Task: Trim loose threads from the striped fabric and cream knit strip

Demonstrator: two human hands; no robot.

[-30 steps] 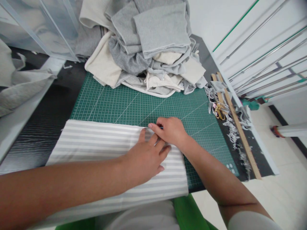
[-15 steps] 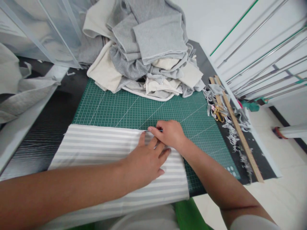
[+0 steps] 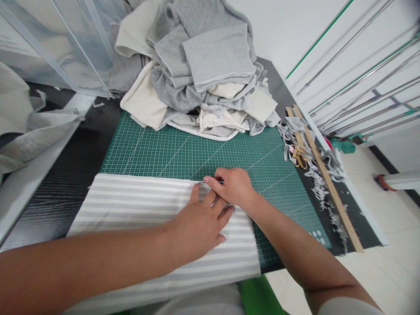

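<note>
A grey-and-white striped cloth (image 3: 131,203) lies flat over the near part of the green cutting mat (image 3: 157,153). My left hand (image 3: 203,223) rests on it with the fingers spread, the index fingertip close to the cloth's far edge. Just right of that fingertip, my right hand (image 3: 231,186) is closed around a slim tool with a thin metal tip (image 3: 198,182). The tip lies along the far edge of the cloth and points left. Most of the tool is hidden in my fingers, so its exact kind does not show.
A heap of grey and cream fabric (image 3: 216,57) covers the mat's far side. To the right lie wooden strips (image 3: 331,186), gold-handled scissors (image 3: 298,157) and fabric scraps (image 3: 318,186). Clear plastic bins (image 3: 65,39) stand at the far left; metal rods (image 3: 354,94) line the right.
The whole view has shifted very slightly, with the scene sitting a little lower. Both hands keep nearly the same place on the cloth, and the right still grips the slim tool.
</note>
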